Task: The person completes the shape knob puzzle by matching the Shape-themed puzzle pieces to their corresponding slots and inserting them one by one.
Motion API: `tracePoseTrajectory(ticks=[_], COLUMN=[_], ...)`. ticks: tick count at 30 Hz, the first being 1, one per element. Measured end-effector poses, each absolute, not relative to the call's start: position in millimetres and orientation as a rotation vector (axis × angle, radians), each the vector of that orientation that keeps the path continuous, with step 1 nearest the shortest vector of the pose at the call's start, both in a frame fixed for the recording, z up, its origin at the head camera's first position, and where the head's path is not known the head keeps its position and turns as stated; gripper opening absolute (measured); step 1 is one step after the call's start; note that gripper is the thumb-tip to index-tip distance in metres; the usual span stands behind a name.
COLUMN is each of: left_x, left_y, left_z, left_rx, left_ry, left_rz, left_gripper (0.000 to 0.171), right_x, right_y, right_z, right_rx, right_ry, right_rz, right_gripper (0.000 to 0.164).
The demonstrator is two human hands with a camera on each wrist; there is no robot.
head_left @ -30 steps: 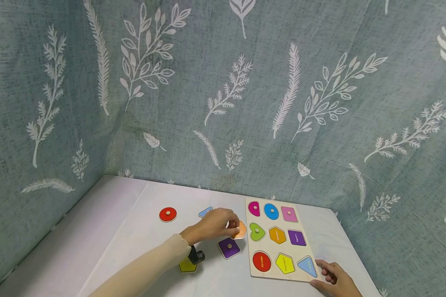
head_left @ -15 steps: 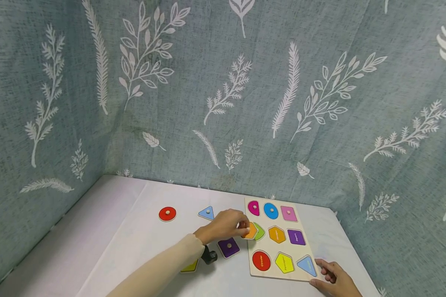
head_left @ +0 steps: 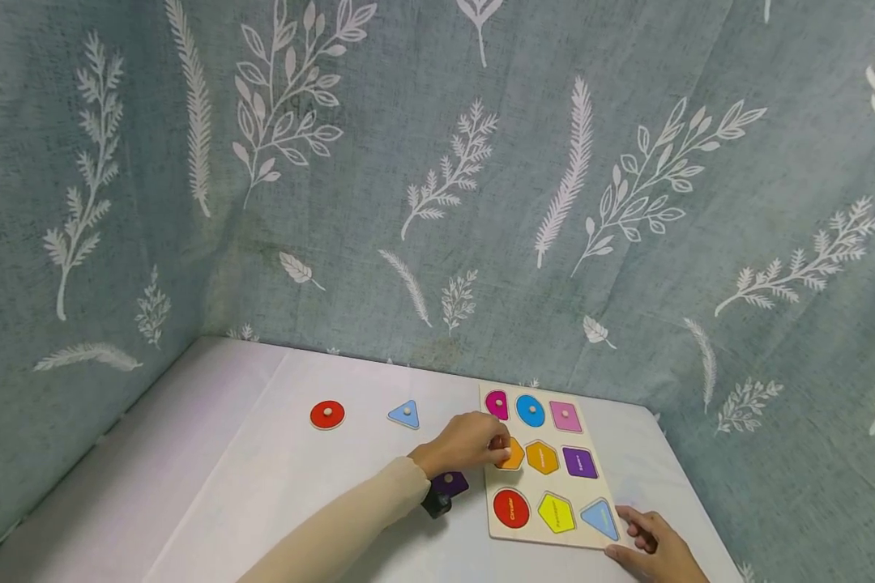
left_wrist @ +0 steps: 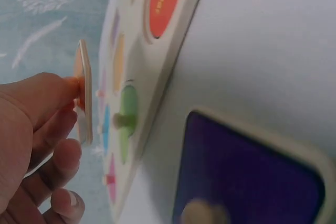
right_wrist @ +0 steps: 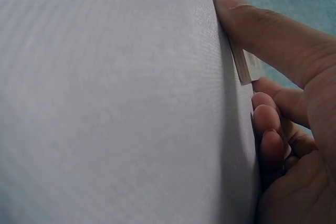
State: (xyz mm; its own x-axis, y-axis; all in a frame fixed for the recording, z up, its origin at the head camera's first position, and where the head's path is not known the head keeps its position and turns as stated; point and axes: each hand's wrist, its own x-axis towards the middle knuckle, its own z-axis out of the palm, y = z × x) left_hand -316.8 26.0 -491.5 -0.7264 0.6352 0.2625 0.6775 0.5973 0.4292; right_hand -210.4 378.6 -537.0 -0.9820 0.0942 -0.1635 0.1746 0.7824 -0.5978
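My left hand (head_left: pixel 474 441) pinches an orange hexagon puzzle piece (head_left: pixel 514 457) by its knob, above the left side of the wooden puzzle board (head_left: pixel 528 484). In the left wrist view the piece (left_wrist: pixel 88 93) is edge-on, raised off the board. Below it sits a green heart piece (left_wrist: pixel 128 100) in the board, hidden in the head view. To the right is the orange hexagon recess (head_left: pixel 542 458), printed with a word. My right hand (head_left: pixel 659 546) grips the board's near right corner, the thumb (right_wrist: pixel 262 27) on its front edge and the fingers by its side.
Left of the board lie a purple square piece (head_left: pixel 454 484), partly behind the left wrist, a blue triangle piece (head_left: pixel 404 416) and a red circle piece (head_left: pixel 327 415). Pink, blue and magenta pieces fill the board's far row. A patterned cloth wall (head_left: pixel 437 340) stands behind the table.
My left hand has lifted the orange hexagon piece and carried it right, from the table to over the board. The forearm now hides the yellow piece. The right hand stays at the corner.
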Motion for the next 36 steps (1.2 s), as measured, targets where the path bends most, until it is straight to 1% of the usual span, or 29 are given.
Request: tracePoseTrajectory(ticks=[8, 12, 17, 22, 31, 36], left_x=[-319.8, -320.0, -322.4, -323.1, -323.0, -327.2], left_y=[54.0, 68.4, 82.1, 91.3, 100.5, 105.2], left_z=[-496.8, -497.2, -496.6, -497.0, -507.5, -510.7], left_rx=[-1.052, -1.042, -1.028, -1.038, -0.962, -0.959], left_ry=[-2.792, -2.8, -2.815, -2.808, -2.845, -2.83], left_rz=[-0.826, -0.788, -0.703, -0.652, -0.632, -0.648], left_gripper=[0.009, 0.01, 0.011, 0.011, 0.014, 0.013], right_x=[-213.4, -212.5, -211.3, -211.0, -209.4, -208.4], right_y=[380.1, 379.2, 376.1, 374.4, 376.3, 377.3], right_z=[-532.6, -531.6, -531.1, -533.5, -540.7, -539.6], right_rx=[0.237, 0.237, 0.233, 0.234, 0.228, 0.234], right_ry=[2.863, 2.87, 2.882, 2.898, 2.892, 2.896], right_rz=[-0.97, -0.979, -0.993, -0.996, -1.018, -1.021], right_gripper=[0.089, 0.085, 0.085, 0.082, 0.085, 0.084])
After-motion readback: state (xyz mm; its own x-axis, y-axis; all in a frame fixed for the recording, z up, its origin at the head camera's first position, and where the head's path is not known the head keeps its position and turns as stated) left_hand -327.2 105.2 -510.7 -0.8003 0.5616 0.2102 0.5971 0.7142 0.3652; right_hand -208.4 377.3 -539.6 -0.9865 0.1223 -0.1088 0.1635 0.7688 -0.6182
